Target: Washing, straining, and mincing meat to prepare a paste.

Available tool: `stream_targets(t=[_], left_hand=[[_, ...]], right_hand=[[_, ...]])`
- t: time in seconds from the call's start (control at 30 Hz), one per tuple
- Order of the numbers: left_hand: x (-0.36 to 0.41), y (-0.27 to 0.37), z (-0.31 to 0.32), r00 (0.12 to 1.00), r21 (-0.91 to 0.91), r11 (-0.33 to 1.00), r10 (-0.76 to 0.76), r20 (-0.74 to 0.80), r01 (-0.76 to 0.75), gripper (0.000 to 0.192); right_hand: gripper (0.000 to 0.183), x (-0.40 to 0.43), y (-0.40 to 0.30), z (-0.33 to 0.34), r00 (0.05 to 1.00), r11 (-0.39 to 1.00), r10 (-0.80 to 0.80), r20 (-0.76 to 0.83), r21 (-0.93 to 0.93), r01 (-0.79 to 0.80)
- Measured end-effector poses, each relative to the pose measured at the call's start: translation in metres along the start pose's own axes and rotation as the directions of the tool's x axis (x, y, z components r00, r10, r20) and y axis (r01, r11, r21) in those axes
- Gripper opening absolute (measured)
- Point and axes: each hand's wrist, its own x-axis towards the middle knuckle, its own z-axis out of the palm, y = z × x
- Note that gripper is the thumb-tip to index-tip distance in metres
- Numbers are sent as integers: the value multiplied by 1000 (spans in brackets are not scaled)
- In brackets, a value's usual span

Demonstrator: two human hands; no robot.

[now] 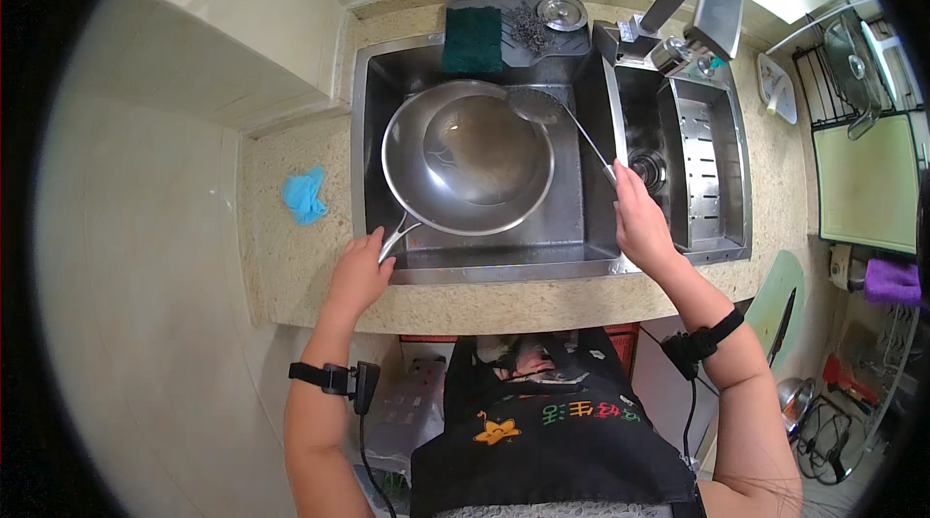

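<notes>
A stainless steel wok rests in the large sink basin, with some cloudy water in its bottom. My left hand grips the wok's metal handle near the basin's front left corner. In my right hand is a long-handled skimmer. Its round head overlaps the wok's far right rim; whether it touches the rim I cannot tell. The skimmer's grip is mostly hidden by my fingers, above the divider between the two basins.
Behind the basin, a grey drain mat holds a green scouring pad, steel wool and a sink strainer. A faucet overhangs the small basin. Left lies a blue cloth; a knife lies right.
</notes>
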Motion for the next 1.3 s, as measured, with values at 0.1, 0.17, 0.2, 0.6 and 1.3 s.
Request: stream_targets(t=[0.1, 0.17, 0.2, 0.6, 1.3], left_hand=[[16, 4, -1, 989, 142, 990, -46, 138, 26, 42], [23, 7, -8, 972, 206, 979, -51, 229, 3, 31], [27, 7, -8, 970, 208, 978, -45, 240, -6, 31], [34, 2, -16, 973, 21, 998, -64, 224, 60, 28], [36, -2, -26, 761, -510, 699, -76, 644, 502, 24]], right_hand=[[54, -3, -6, 1, 967, 973, 220, 125, 42, -227], [52, -2, -9, 8, 972, 973, 231, 49, 5, -232], [52, 2, -12, 10, 971, 972, 236, 33, -23, -235], [66, 49, -12, 56, 988, 982, 116, 101, -161, -99], [42, 17, -1, 79, 885, 875, 425, 190, 166, -456]])
